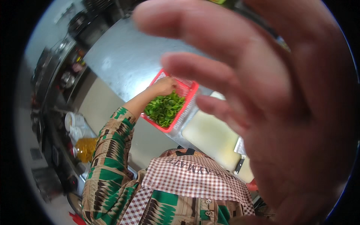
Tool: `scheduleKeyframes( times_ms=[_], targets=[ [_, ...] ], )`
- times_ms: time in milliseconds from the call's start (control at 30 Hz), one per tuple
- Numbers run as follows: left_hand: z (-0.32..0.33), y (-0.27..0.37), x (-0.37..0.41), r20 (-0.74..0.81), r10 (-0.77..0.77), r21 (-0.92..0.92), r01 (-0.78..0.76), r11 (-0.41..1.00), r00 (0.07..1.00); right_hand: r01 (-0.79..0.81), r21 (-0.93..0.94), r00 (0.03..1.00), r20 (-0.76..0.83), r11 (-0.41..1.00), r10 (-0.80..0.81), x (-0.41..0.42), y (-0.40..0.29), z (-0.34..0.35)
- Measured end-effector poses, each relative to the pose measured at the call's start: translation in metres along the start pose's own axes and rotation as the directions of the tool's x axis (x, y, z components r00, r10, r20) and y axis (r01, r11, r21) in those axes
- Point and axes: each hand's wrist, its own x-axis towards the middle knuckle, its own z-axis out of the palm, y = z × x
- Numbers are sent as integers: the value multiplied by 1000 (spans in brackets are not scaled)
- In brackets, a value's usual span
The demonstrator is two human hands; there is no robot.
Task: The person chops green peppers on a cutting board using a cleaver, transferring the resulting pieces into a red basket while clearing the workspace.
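Close to the camera, my right hand [270, 92] fills much of the right side, its fingers apart and slightly curled, holding nothing. My left hand [166, 85] reaches over the side of a red plastic basket [168, 130], just above chopped green leaves [164, 109]. Its fingertips are hidden, so whether they grip anything does not show. The leaves are heaped in the near part of the basket. To the basket's right lies a white cutting board [209, 135]. A knife with a black handle [239, 166] rests on the board, its blade partly hidden behind my right hand.
The basket stands near the edge of a stainless steel table [121, 56]. Off to the left are a jug of yellow oil [85, 150], a white tub [70, 121] and shelves with a metal bowl [67, 79]. My right hand blocks the view of the table's right part.
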Motion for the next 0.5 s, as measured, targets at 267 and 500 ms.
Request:
scheduleKeyframes(
  times_ms=[267,500],
  targets=[
    [9,118,46,-215,12,-126,-40,991,977,36,-109,978,-201,993,-58,-70,-32,-61],
    [19,174,87,-202,16,-434,-105,895,979,104,-203,885,-428,974,-184,-116,-83,-43]
  ],
)
